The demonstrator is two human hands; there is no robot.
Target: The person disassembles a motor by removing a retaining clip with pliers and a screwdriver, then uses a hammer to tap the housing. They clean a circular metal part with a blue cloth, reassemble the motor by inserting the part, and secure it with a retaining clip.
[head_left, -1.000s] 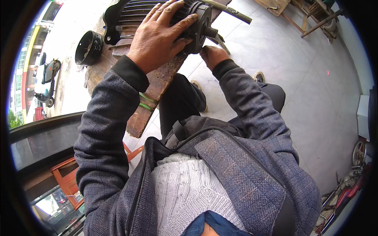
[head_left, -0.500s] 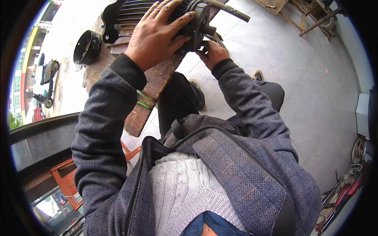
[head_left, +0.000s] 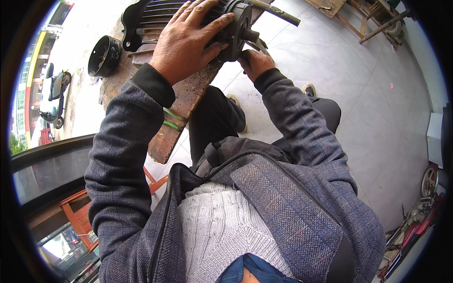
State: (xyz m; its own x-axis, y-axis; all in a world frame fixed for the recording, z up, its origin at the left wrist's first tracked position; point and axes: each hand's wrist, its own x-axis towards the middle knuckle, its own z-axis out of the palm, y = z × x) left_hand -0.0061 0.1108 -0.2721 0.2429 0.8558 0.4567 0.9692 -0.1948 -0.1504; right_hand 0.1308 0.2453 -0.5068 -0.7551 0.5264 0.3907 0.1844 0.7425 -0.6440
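A black electric motor with a finned housing (head_left: 159,13) lies on a worn, stained wooden bench (head_left: 191,96). My left hand (head_left: 186,40) lies across the top of its housing, fingers and thumb spread over the curve and holding it. From the motor's end face a short metal shaft (head_left: 251,35) sticks out toward the right. Just below that face, my right hand (head_left: 257,63) is closed, its fingertips against the lower rim. Whatever sits between those fingers is dark and mostly hidden. A round black cover (head_left: 113,55) stands left of the motor.
A bar (head_left: 278,14) juts past the motor on the far side. Green bands (head_left: 172,125) wrap the bench's near end. A wooden stand (head_left: 363,23) is at the far right, with red and metal parts (head_left: 410,226) along the right wall. A scooter (head_left: 56,94) stands outside on the left.
My right hand's fingers have rolled over and drawn closer together at the motor's lower rim, covering the dark piece. My left hand and the motor stay where they were.
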